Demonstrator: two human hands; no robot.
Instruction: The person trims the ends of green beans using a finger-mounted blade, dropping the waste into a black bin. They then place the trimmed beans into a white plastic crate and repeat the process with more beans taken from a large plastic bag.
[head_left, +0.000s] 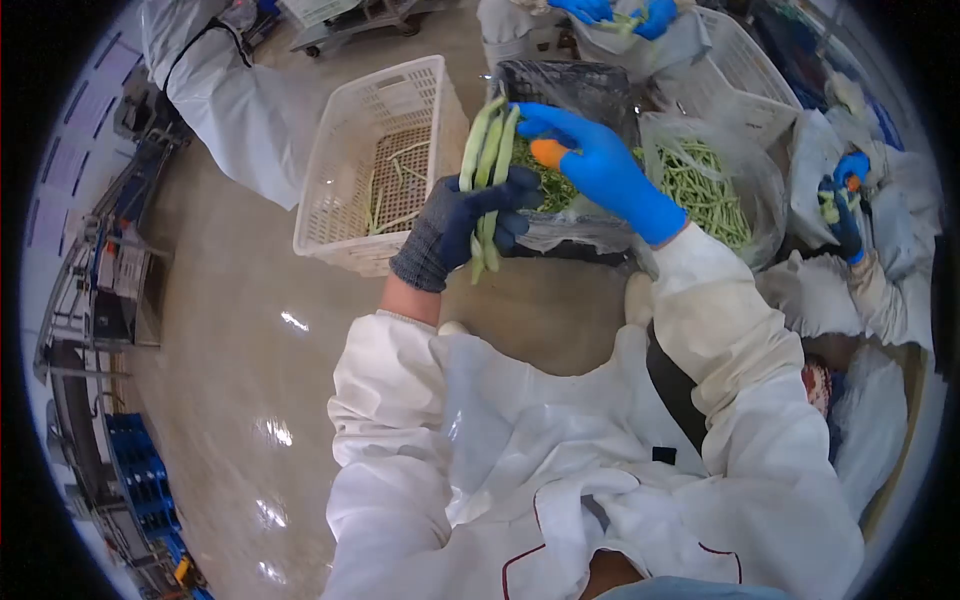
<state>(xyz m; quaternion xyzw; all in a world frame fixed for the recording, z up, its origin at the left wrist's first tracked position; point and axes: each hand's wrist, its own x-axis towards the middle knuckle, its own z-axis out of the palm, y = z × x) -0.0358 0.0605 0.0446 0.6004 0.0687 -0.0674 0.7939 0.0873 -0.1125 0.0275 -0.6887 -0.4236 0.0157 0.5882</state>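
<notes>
My left hand [478, 215], in a dark grey knit glove, is closed around several long flat green beans [487, 150]. The beans stand nearly upright, with their tips above and below the fist. My right hand [600, 165] wears a blue glove with an orange cover on the thumb. Its fingertips are at the upper end of the rightmost bean, while the thumb stays apart from the fingers; whether they touch the bean is hard to tell. Behind and below this hand lies a dark crate [570, 82] lined with clear plastic, with green pieces inside.
Left of my hands stands a white perforated crate [330, 190] holding a few beans. A clear plastic bag [765, 190] full of green beans sits at the right. Co-workers' gloved hands [655, 18] handle beans at the top and far right. Someone's white-covered leg [235, 120] is at upper left.
</notes>
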